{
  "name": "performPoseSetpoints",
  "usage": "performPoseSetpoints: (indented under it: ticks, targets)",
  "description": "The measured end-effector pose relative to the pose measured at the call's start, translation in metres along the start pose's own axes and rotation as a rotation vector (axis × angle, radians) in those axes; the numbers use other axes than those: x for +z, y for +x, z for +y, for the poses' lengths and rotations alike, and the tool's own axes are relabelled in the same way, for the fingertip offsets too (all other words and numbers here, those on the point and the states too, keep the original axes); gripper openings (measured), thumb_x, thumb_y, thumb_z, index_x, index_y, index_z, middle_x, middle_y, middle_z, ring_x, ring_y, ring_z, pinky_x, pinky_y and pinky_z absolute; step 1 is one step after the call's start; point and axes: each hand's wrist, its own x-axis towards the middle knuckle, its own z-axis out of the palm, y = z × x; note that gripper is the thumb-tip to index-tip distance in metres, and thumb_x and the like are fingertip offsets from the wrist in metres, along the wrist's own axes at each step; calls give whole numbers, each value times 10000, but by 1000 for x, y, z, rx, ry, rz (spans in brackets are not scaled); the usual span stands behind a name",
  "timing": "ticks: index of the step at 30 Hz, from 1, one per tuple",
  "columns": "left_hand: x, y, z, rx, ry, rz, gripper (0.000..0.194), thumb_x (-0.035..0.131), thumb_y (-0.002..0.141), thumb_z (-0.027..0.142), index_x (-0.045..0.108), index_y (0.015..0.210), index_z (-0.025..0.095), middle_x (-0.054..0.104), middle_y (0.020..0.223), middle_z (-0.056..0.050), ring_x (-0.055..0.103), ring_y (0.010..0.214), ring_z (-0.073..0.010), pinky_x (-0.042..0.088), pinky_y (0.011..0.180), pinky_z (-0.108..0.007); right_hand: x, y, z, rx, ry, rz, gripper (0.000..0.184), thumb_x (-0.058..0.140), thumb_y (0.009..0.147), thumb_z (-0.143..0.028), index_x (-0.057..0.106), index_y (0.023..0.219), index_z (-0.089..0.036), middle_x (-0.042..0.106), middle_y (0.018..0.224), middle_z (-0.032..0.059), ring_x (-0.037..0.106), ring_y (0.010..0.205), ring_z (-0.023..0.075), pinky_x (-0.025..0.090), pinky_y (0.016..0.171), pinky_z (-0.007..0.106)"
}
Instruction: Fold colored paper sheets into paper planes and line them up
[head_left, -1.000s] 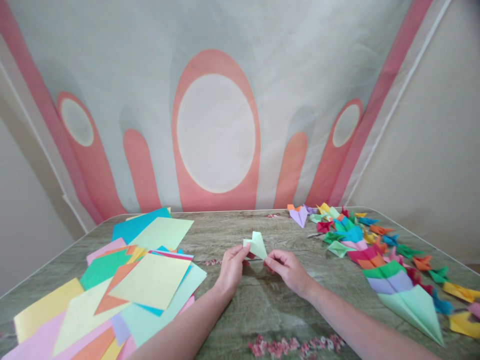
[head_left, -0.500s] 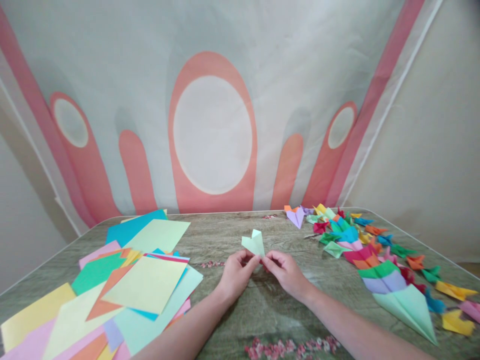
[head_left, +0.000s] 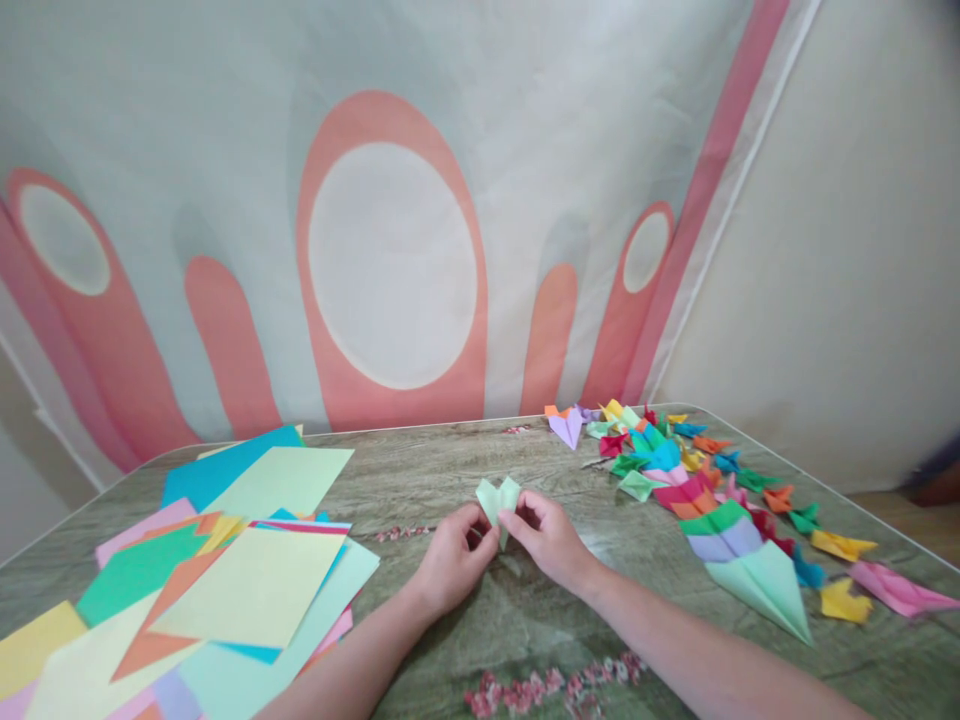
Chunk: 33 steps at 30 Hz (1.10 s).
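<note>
Over the middle of the table, a small pale green folded paper (head_left: 498, 498) is held between my two hands. It has two upper flaps with a notch between them and narrows to a point at the bottom. My left hand (head_left: 455, 560) pinches its lower left side. With thumb and fingers, my right hand (head_left: 546, 538) grips its right side. The fingertips cover part of the folds. Just right of my hands lies a row of folded paper planes, the nearest being a mint green paper plane (head_left: 765, 590).
Loose coloured paper sheets (head_left: 247, 590) are spread in an overlapping pile on the left. Small folded paper pieces (head_left: 780, 498) in many colours cover the right side. Behind the wood-patterned table (head_left: 420, 480) hangs a grey and pink printed cloth (head_left: 525, 130).
The view has turned to the right. Both hands have shifted their hold, with my right fingers higher on the folded paper. Its flaps now stand more evenly as a V.
</note>
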Motion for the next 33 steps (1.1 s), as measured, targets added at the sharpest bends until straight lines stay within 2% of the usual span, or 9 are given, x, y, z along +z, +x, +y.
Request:
performPoseSetpoints:
  ticks: [11, 18, 25, 33]
  targets:
    - [2, 1, -2, 25, -16, 107, 148, 531, 798, 313, 587, 767, 179, 610, 696, -2, 535, 621, -133, 403, 612, -221, 4, -1, -4, 23, -49, 17, 183, 562, 780, -329, 558, 714, -159, 516, 614, -24, 445, 563, 114, 354, 534, 229]
    - [1, -2, -10, 77, 129, 159, 93, 536, 793, 250, 606, 814, 192, 639, 740, -7, 566, 656, -141, 421, 646, -227, 8, -2, 0, 26, -56, 42, 199, 559, 777, -337, 590, 703, -155, 540, 605, -17, 458, 554, 116, 353, 517, 223]
    - [1, -2, -12, 137, 275, 136, 115, 501, 821, 209, 582, 902, 201, 637, 813, 1, 572, 700, -128, 440, 671, -227, 10, -1, 1, 50, -62, 74, 175, 567, 760, -299, 630, 721, -140, 544, 590, -15, 453, 545, 114, 347, 514, 223]
    - [-1, -4, -8, 278, 319, 80, 182, 512, 814, 162, 551, 985, 211, 597, 884, -5, 552, 751, -120, 443, 701, -228, 9, 0, -1, 107, 18, 99, 182, 557, 736, -273, 584, 611, -144, 502, 527, -24, 427, 501, 109, 315, 483, 224]
